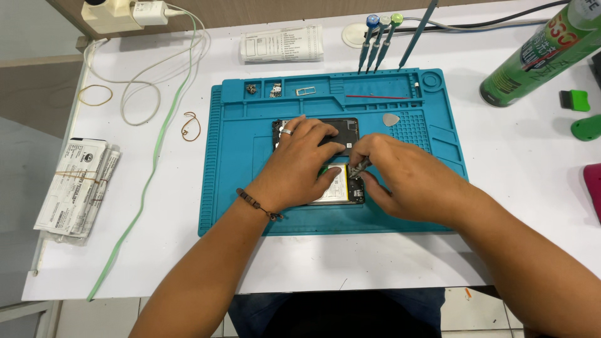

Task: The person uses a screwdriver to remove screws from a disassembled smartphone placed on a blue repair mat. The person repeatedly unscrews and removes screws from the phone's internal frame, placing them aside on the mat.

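Note:
An opened black phone (343,131) lies on a teal work mat (231,181), its white battery (337,185) and dark circuit board exposed. My left hand (299,164), with a ring and a beaded bracelet, presses flat on the phone. My right hand (400,176) pinches a small metal tool (359,166), its tip down on the phone's insides near the battery's edge. Most of the phone is hidden under both hands.
Mat trays hold small screws and a metal card tray (306,91); a grey pick (390,119) lies near them. Screwdrivers (377,39) stand at the mat's back edge. A green spray can (538,53), white cables (144,69), rubber bands and paper bundles (75,188) lie around.

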